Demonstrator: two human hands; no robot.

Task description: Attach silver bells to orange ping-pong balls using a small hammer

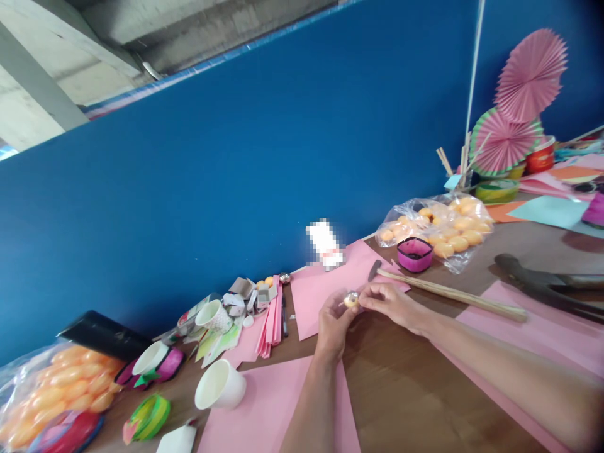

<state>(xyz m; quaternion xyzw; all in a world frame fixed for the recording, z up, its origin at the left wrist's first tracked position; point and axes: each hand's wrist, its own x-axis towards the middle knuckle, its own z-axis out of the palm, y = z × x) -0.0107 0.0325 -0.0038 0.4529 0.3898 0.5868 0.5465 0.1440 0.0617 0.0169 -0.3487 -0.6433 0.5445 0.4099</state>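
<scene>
My left hand (333,324) is closed around a small shiny ball (351,299), silvery on top and yellowish below. The fingertips of my right hand (389,303) are pinched together at the ball's right side; whether they grip the ball itself or something tiny on it is hard to see. Both hands are over the brown tabletop, close to the edge of a pink paper sheet (309,308). Just beyond my right hand lies a hammer (453,292) with a wooden handle. A second pink sheet (274,402) extends beneath my left forearm.
White cups (221,385) stand to the left. Bags of orange egg-shaped pieces (70,384) lie far left and at the back right. A magenta ring-shaped holder (414,255) sits near the hammer head. Dark-handled shears (542,280) lie at right. A blue partition (236,189) rises behind.
</scene>
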